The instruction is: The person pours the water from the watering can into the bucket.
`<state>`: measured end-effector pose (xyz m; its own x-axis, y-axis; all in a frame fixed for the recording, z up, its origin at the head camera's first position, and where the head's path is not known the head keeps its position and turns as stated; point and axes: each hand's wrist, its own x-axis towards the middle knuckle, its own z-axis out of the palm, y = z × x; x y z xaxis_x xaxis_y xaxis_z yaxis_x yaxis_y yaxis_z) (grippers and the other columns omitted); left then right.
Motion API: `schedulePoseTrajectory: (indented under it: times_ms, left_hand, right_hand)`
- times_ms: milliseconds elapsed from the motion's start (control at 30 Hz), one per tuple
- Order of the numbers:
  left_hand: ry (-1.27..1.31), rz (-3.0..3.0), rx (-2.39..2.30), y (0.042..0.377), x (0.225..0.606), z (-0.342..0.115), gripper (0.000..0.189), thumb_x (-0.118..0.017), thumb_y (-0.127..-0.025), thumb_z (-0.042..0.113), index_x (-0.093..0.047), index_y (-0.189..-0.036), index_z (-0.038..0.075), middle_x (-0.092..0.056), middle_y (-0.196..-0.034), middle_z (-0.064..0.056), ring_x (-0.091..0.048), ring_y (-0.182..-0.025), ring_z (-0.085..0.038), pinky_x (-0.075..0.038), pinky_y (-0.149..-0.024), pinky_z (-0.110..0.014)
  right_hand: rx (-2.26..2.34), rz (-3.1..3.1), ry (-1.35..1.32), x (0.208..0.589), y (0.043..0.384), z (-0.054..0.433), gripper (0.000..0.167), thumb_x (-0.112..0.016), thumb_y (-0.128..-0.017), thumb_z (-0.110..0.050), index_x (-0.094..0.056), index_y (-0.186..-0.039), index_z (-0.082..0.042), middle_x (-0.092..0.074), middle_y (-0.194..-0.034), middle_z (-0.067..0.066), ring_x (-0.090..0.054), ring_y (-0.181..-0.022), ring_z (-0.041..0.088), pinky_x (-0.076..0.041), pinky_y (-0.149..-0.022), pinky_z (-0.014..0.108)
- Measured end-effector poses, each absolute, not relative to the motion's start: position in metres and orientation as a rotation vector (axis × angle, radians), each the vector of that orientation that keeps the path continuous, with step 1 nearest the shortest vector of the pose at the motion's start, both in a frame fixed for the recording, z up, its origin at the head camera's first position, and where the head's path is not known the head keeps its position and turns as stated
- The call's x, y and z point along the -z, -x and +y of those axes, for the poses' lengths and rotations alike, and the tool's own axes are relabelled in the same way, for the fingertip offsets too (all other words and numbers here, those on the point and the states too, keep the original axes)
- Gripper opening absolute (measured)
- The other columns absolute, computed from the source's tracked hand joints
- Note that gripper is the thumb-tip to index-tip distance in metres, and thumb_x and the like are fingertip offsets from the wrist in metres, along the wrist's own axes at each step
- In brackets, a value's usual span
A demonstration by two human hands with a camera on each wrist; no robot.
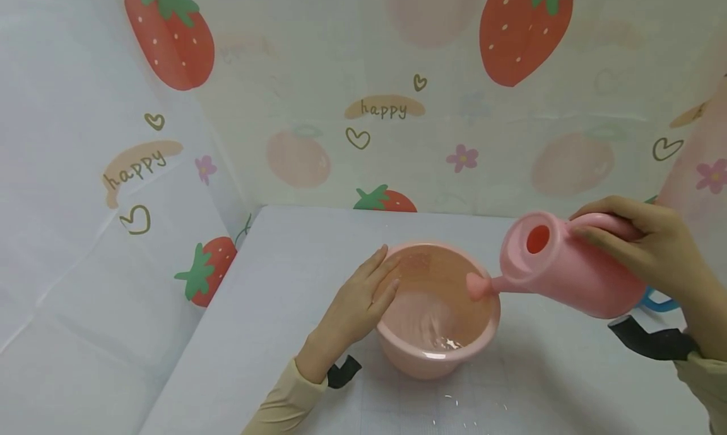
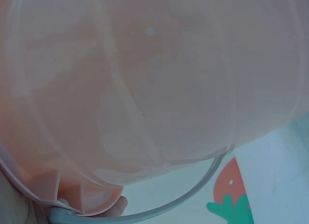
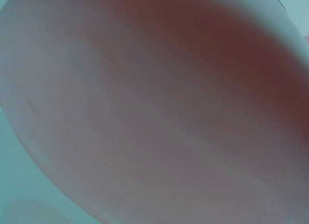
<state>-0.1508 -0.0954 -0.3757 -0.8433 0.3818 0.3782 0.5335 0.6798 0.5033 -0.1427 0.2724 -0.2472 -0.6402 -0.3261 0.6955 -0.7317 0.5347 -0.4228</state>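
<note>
A pink plastic bucket [image 1: 434,355] stands upright on the white table, with ripples and bright glints of water at its bottom. My left hand [image 1: 354,299] holds its left rim, thumb on the inner side; a fingertip [image 2: 118,207] shows past the rim's lug in the left wrist view. The bucket's grey handle [image 2: 188,195] hangs on the outer side. My right hand [image 1: 653,239] grips the handle of a pink watering can [image 1: 585,277], tilted so that its spout head lies over the bucket's right rim. The can's pink body [image 3: 145,127] fills the right wrist view, blurred.
Behind the watering can, a blue loop-shaped thing [image 1: 661,303] is partly hidden. Small water drops [image 1: 450,397] lie on the table [image 1: 272,277] in front of the bucket. Strawberry-printed sheeting [image 1: 318,75] stands round the back and sides.
</note>
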Motion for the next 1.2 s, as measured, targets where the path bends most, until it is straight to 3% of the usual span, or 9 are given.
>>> schedulePoseTrajectory:
  times_ms: [233,567,1200]
  left_hand:
    - [0.741,-2.637,0.914,0.151,0.376,-0.095,0.047,-0.038,-0.098,0.042,-0.046,-0.138,0.019,-0.033,-0.149,-0.006,-0.033,-0.135,-0.020,-0.035,-0.105,-0.041]
    - [0.740,-2.636,0.913,0.152,0.378,-0.095,0.047,-0.038,-0.098,0.042,-0.046,-0.138,0.018,-0.033,-0.149,-0.006,-0.033,-0.136,-0.018,-0.035,-0.106,-0.040]
    - [0.762,-2.601,0.914,0.154,0.379,-0.095,0.048,-0.038,-0.098,0.042,-0.046,-0.137,0.017,-0.034,-0.148,-0.007,-0.034,-0.135,-0.021,-0.036,-0.105,-0.041]
  right_hand:
    - [-0.913,-2.298,-0.771,0.252,0.143,0.279,0.029,-0.070,-0.070,0.016,-0.067,-0.094,0.001,-0.064,-0.087,-0.013,-0.056,-0.075,0.001,-0.046,-0.068,0.006]
    - [-0.987,-2.234,-0.709,0.258,0.143,0.283,0.019,-0.068,-0.075,0.012,-0.066,-0.092,0.005,-0.063,-0.088,-0.016,-0.054,-0.076,0.000,-0.044,-0.067,0.004]
    - [-1.095,-2.195,-0.561,0.274,0.142,0.294,0.019,-0.067,-0.077,0.012,-0.064,-0.095,0.010,-0.062,-0.090,-0.017,-0.053,-0.077,0.002,-0.044,-0.068,0.004]
